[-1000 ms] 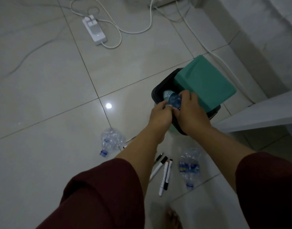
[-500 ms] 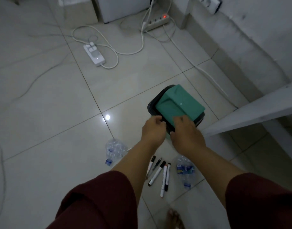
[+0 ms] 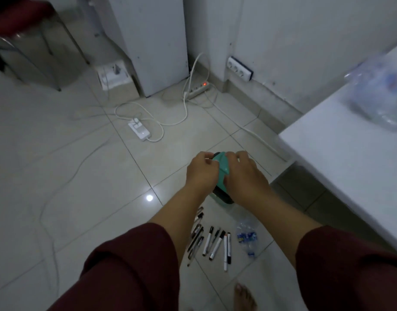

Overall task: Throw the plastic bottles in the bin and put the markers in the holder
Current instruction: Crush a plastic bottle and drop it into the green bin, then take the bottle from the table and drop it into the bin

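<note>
A small dark bin (image 3: 225, 198) with a green lid (image 3: 222, 173) stands on the tiled floor. My left hand (image 3: 201, 173) grips the lid's left side and my right hand (image 3: 243, 178) covers its right side, so most of the bin is hidden. The lid looks closed. Several black-capped white markers and pens (image 3: 215, 243) lie side by side on the floor just in front of the bin. A crushed clear plastic bottle (image 3: 247, 237) with a blue label lies to their right. No holder is in view.
A white table (image 3: 350, 158) juts in at the right with a blurred clear plastic bag (image 3: 379, 90) on it. White power strips (image 3: 140, 130) and cables trail over the floor behind the bin. My bare foot (image 3: 244, 297) is at the bottom edge.
The bottle held over the open bin has gone inside, and the green lid has come down. Both hands moved onto the lid. The view has tilted up toward the wall.
</note>
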